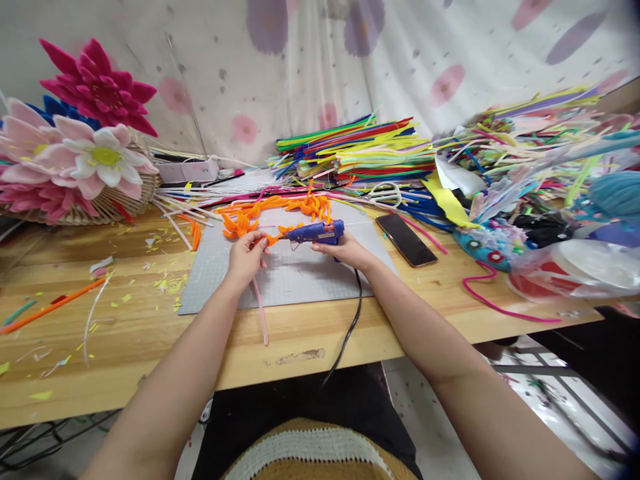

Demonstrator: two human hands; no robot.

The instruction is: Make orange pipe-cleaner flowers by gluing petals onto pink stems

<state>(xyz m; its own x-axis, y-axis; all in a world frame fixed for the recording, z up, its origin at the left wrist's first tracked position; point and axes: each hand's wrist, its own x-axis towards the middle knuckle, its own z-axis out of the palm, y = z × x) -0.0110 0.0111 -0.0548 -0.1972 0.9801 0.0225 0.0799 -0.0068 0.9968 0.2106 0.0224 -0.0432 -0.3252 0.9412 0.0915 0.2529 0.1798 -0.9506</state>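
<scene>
Above the grey mat [213,283], the right hand [344,250] grips a blue glue gun [315,233], nozzle [285,235] beside the orange piece [271,240] pinched in the left hand [245,257] (gluing, seemingly), the next move likely wanting steadiness.

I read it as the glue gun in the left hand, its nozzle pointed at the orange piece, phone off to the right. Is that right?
Wrong hand: the head view shows the glue gun in the right hand. Its nozzle does point at the orange piece, and the phone is off to the right.
</scene>
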